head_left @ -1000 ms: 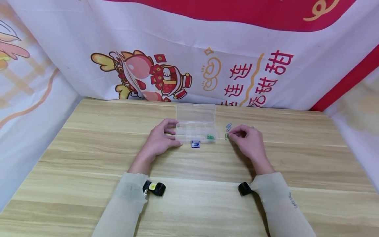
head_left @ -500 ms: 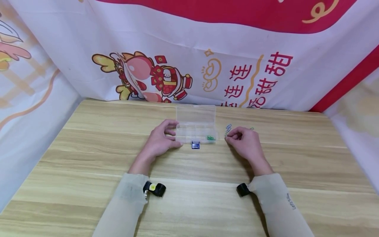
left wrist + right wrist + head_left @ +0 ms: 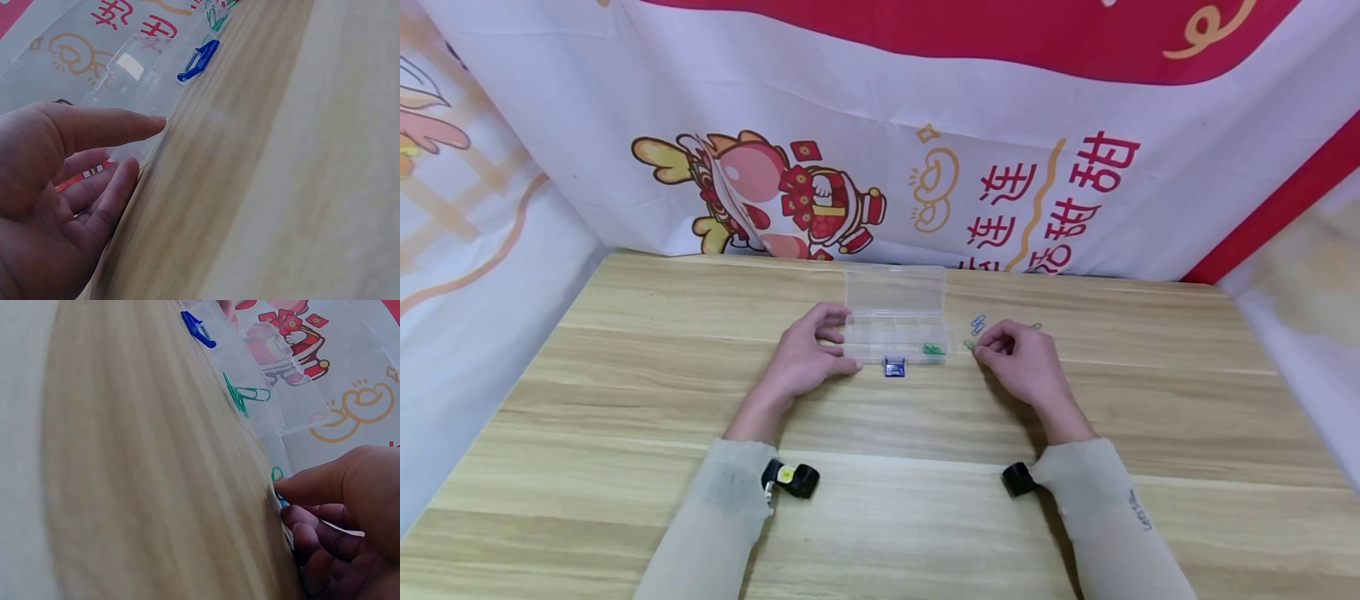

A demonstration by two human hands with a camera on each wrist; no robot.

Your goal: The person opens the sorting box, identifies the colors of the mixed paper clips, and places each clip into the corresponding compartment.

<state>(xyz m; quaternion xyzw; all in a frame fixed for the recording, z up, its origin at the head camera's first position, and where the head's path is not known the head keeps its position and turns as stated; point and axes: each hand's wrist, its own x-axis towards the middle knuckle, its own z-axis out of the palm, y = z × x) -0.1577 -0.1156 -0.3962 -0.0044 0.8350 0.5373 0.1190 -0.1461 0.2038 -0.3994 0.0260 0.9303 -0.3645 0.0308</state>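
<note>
A clear divided plastic box (image 3: 883, 333) stands with its lid (image 3: 895, 289) raised at the back. My left hand (image 3: 808, 350) holds the box's left end, thumb at the front corner and fingers along the side and back. Several green paper clips (image 3: 933, 349) lie in the box's front right compartment, one jutting up in the right wrist view. To the right of the box, my right hand (image 3: 1022, 358) pinches a green paper clip (image 3: 277, 473) between thumb and index finger, close to the tabletop. Its lower part is hidden by the fingertips.
Blue paper clips (image 3: 978, 324) lie on the table just beyond my right fingertips. Another green paper clip (image 3: 1037, 326) shows behind that hand. A blue latch (image 3: 895, 367) hangs at the box's front edge. A printed cloth (image 3: 895, 167) stands behind the wooden table (image 3: 895, 517).
My right hand has shifted slightly left and down; the green clip at its fingertips has turned to a slant. A green clip behind the hand has come into view. My left hand stays put.
</note>
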